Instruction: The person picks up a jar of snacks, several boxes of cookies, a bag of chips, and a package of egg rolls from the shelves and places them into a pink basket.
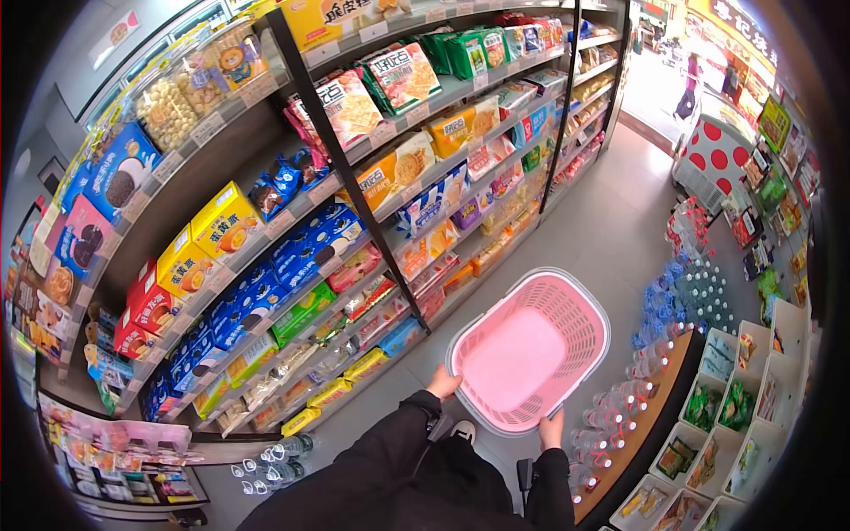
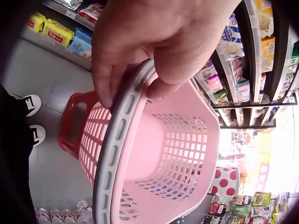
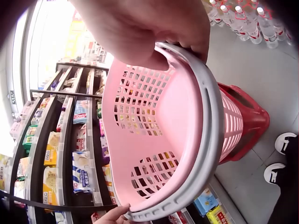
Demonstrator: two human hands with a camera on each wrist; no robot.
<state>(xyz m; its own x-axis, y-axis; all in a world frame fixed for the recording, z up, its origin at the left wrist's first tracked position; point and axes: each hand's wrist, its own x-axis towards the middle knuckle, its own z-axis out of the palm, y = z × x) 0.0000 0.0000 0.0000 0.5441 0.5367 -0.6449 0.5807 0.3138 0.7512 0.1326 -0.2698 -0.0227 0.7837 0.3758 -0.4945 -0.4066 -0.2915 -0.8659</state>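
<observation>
Both hands hold a pink plastic shopping basket point(image 1: 513, 358) with slotted walls in front of the body. My left hand point(image 1: 444, 382) grips its near left rim; in the left wrist view the thumb is inside and the fingers outside, around the rim and the grey handle point(image 2: 112, 158). My right hand point(image 1: 551, 431) grips the near right rim, and the right wrist view shows its fingers curled over the rim and grey handle point(image 3: 212, 126). The basket's bare pink bottom point(image 3: 180, 109) shows. Below the basket, a red plastic stool point(image 2: 70, 126) stands on the floor.
Shelves of packaged snacks point(image 1: 390, 177) run along the left. Bottles point(image 1: 611, 416) stand beside a wooden-edged ledge point(image 1: 637, 425) on the right, with white bins point(image 1: 695, 398) behind. A red-dotted white cover point(image 1: 713, 155) is near the bright doorway. Grey floor point(image 1: 611, 212) leads there.
</observation>
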